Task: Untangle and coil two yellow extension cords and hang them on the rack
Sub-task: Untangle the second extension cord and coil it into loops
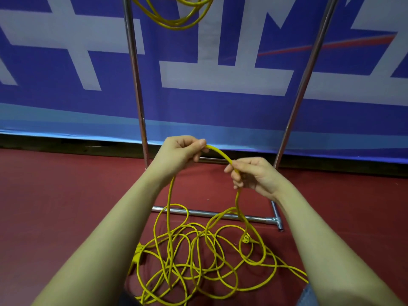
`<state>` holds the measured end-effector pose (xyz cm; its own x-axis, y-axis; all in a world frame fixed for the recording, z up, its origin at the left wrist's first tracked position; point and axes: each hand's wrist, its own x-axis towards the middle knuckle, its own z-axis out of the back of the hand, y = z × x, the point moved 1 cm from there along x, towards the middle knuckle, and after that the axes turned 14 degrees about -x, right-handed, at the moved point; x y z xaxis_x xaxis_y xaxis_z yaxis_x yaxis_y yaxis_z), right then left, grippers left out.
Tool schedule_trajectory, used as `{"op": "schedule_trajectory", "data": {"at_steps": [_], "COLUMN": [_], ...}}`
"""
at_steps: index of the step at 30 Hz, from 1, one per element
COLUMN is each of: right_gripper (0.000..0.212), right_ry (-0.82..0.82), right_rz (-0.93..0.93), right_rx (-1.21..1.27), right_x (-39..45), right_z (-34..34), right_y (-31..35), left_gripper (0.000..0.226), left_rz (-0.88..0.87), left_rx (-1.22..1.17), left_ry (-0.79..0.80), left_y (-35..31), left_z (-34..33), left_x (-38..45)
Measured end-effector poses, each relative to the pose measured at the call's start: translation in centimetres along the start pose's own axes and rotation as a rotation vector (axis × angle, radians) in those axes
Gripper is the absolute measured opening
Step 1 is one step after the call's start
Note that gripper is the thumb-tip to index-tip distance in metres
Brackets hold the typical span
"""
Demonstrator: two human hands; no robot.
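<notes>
The person's left hand point(183, 151) pinches one yellow cord point(198, 257) between thumb and fingers. The right hand point(249, 175) grips the same cord a little way along, fingers curled round it. Between the two hands the cord makes a short arch. From each hand it drops down to a messy pile on the red floor point(55, 206). The pile lies just in front of the low bar at the foot of the rack point(138, 85). A plug point(246, 239) sits on the right side of the pile, and a chunky yellow end piece point(138, 253) shows at its left edge.

The other cord point(176, 16) already hangs in loops near the top of the rack.

The cord on the floor looks thin, bendy and light. It will likely flop and keep its curls, so loops may catch on each other. The plug looks like a good place to start, since a free end can be pulled out of the knots. Pulling hard in the middle could make the tangle tighter.
</notes>
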<state>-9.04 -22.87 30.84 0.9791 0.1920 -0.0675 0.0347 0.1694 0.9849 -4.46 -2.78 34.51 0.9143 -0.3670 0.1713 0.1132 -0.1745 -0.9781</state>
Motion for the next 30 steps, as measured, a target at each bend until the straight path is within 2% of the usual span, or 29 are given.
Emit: {"op": "schedule_trajectory", "data": {"at_steps": [3, 6, 8, 10, 13, 15, 20, 24, 27, 30], "right_gripper": [0.019, 0.019, 0.02, 0.017, 0.021, 0.024, 0.027, 0.028, 0.028, 0.027], "right_ry": [0.006, 0.028, -0.019, -0.136, -0.297, -0.33, -0.289, -0.24, -0.215, -0.167], "right_rz": [-0.054, -0.087, -0.111, -0.096, -0.024, 0.003, 0.038, 0.067, 0.085, 0.091], "right_rx": [0.002, -0.047, -0.132, -0.179, -0.122, -0.059, -0.183, -0.282, -0.268, -0.186], "right_x": [0.1, 0.1, 0.0, -0.1, -0.1, -0.1, -0.2, 0.0, -0.1, -0.1], "right_z": [0.9, 1.4, 1.6, 2.0, 2.7, 3.0, 2.6, 1.5, 1.3, 1.1], "right_y": [-2.3, -3.5, -4.1, -4.5, -4.3, -3.5, -0.8, 1.1, 1.9, 1.4], "left_gripper": [0.035, 0.028, 0.027, 0.027, 0.027, 0.028, 0.028, 0.028, 0.027, 0.028], "left_rz": [0.002, -0.027, -0.037, -0.018, 0.108, 0.217, 0.33, 0.249, 0.197, 0.165], "left_rx": [-0.045, -0.154, -0.201, -0.211, -0.066, 0.083, 0.083, 0.197, 0.07, -0.087], "left_ry": [-0.065, -0.125, -0.147, -0.144, -0.09, -0.033, 0.121, 0.221, 0.271, 0.252], "left_y": [0.3, 0.2, 0.4, 0.6, 1.1, 1.6, 2.1, 2.6, 2.7, 2.3], "left_z": [0.8, 1.6, 1.9, 2.2, 2.7, 3.0, 2.3, -0.2, -1.6, -1.8], "left_x": [0.4, 0.8, 1.0, 1.2, 1.4, 1.3, 1.1, 0.7, 0.4, 0.8]}}
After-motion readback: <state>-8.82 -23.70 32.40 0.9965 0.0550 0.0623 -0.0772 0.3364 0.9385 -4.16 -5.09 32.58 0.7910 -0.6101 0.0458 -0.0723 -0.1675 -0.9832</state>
